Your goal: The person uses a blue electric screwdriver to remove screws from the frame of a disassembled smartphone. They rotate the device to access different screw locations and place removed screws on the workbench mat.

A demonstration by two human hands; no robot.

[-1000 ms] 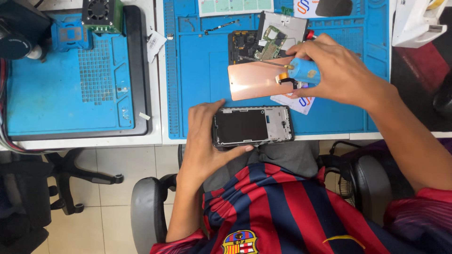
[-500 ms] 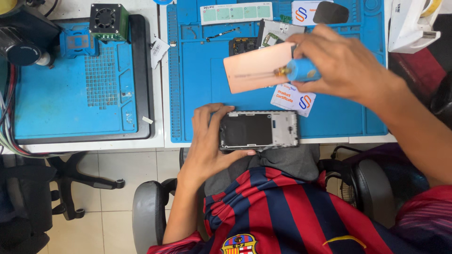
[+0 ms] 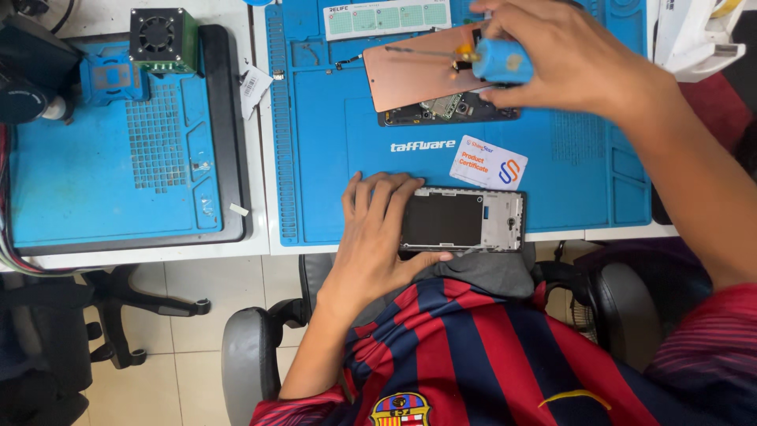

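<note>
My left hand [image 3: 377, 237] grips the left end of an opened phone frame [image 3: 464, 221] lying at the near edge of a blue work mat [image 3: 331, 150]. Further back over the mat, my right hand [image 3: 568, 55] holds a blue-handled screwdriver [image 3: 493, 59] together with a copper-coloured phone panel [image 3: 418, 75]. The screwdriver's thin shaft points left across the panel. Under the panel lies a dark circuit board [image 3: 449, 110].
A white card [image 3: 489, 164] lies on the mat above the phone frame. A second blue mat [image 3: 110, 158] on a dark tray sits at the left, with a small fan unit [image 3: 163, 39] at its back. A white object [image 3: 694, 39] stands at the far right.
My right hand has carried the screwdriver and the copper panel further back across the mat. My left hand has stayed on the phone frame.
</note>
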